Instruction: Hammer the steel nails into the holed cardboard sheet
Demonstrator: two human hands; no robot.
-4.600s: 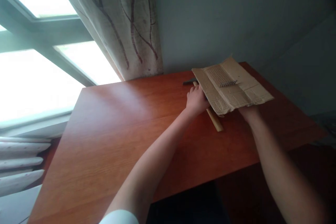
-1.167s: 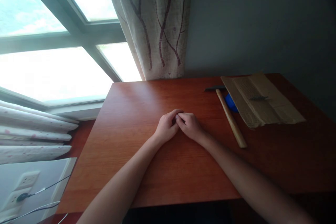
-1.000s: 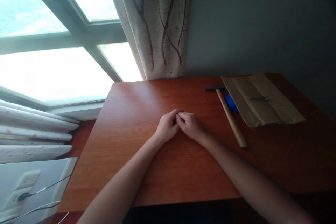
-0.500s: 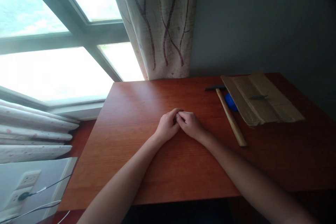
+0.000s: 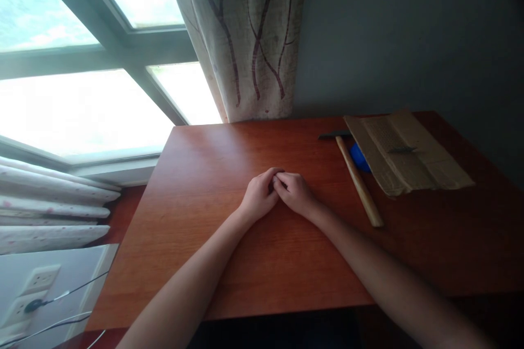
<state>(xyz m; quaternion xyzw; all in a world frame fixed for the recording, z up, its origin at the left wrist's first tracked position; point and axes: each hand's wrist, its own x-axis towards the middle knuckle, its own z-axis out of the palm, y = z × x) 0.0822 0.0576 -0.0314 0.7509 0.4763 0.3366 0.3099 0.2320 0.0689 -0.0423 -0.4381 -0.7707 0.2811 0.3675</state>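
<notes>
My left hand (image 5: 260,191) and my right hand (image 5: 296,192) rest together on the brown wooden table (image 5: 184,218), their curled fingers touching and partly overlapping. No object shows in either hand. Most fingertips are hidden where the hands meet. To the right of my right hand lies a hammer (image 5: 360,185) with a pale wooden handle and a dark metal head. Beside its handle is a blue object (image 5: 359,158), partly covered by a flat piece of cardboard (image 5: 434,166). A small dark heap, perhaps nails (image 5: 402,149), lies on the cardboard.
A window (image 5: 73,109) fills the left side, with a patterned curtain (image 5: 262,38) hanging behind the table. At lower left, a wall socket (image 5: 18,308) has a plug and cables beside the table edge. A dark wall (image 5: 388,38) stands behind.
The view has shifted very slightly. Both hands stay together in the same place, and the objects on the table have not moved.
</notes>
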